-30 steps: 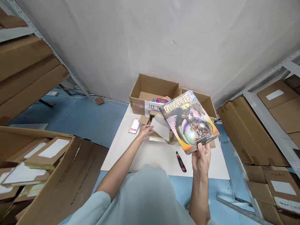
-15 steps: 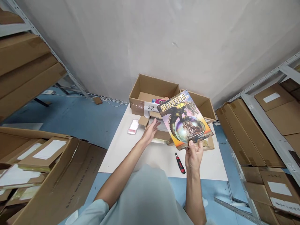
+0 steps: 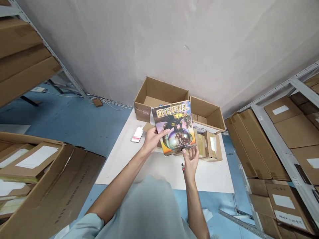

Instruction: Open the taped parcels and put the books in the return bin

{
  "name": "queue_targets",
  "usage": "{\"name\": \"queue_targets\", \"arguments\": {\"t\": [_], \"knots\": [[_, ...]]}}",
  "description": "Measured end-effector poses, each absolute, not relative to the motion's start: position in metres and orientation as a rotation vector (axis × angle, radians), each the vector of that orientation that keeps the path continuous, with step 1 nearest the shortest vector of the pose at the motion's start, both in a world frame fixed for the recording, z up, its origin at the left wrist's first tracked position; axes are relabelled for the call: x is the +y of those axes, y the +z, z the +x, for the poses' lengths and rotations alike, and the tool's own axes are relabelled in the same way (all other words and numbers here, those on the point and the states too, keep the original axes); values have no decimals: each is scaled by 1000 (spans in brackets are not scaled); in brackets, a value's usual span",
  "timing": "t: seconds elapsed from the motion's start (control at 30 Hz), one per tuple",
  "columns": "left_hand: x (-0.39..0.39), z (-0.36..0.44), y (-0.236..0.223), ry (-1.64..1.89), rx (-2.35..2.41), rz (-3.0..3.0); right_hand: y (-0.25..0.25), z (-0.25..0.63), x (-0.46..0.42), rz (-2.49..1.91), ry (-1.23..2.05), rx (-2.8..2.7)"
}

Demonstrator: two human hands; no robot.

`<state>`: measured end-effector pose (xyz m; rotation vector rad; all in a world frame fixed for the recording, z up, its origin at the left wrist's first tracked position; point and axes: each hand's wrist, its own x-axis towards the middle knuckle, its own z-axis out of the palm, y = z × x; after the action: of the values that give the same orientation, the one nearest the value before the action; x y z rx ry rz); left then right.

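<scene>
Left hand: the left hand [image 3: 152, 137] grips the book's left edge, thumb across the front cover.
Right hand: the right hand [image 3: 191, 161] holds the lower right corner, thumb at the bottom edge.
Book: the book [image 3: 174, 124] is between both hands, dragon cover facing up, tilted above the tabletop [image 3: 214, 179].
Knife: the knife [image 3: 183, 168] lies just left of the right wrist, partly hidden.
Cartons: a large open carton [image 3: 166, 88] stands beyond the left hand, a second carton [image 3: 213, 119] beyond the right.
Parcel: a labelled parcel [image 3: 218, 147] sits right of the right hand.
</scene>
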<state>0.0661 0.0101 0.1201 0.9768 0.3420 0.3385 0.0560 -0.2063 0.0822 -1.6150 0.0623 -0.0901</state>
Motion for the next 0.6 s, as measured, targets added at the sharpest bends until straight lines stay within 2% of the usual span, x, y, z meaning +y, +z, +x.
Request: {"name": "queue_targets", "arguments": {"t": [0.17, 0.37, 0.6], "knots": [[17, 69, 123, 413, 376, 1159, 98, 53, -205, -1964, -428, -232], [6, 72, 118, 392, 386, 1230, 100, 47, -175, -2137, -327, -530], [-22, 65, 125, 352, 350, 1346, 77, 52, -150, -2234, -222, -522]]}}
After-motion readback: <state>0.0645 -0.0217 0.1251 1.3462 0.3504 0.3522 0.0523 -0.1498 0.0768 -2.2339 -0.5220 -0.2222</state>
